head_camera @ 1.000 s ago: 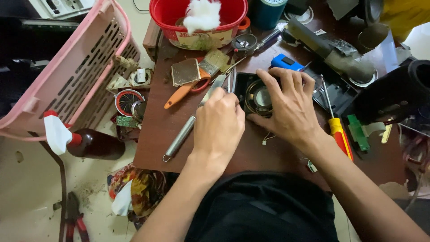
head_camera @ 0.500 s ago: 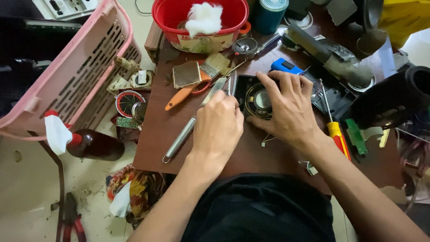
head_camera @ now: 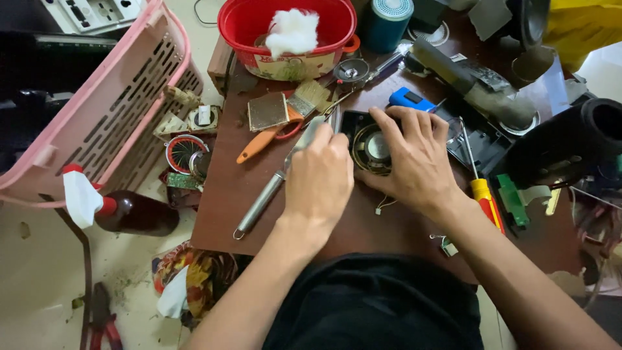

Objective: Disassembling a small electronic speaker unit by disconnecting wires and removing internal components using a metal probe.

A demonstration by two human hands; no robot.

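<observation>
Right now the right hand [head_camera: 418, 159] lies spread, fingers apart, over a round speaker [head_camera: 372, 148] on the brown table [head_camera: 227, 194], steadying it. Beside it the left hand [head_camera: 321, 178] is curled shut; whatever it pinches stays hidden behind the knuckles.

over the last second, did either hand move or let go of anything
Hardly. The left hand has crept slightly toward the round speaker, staying closed over something hidden. The right hand stays spread on the speaker. The metal handle and brush lie as before.
</observation>
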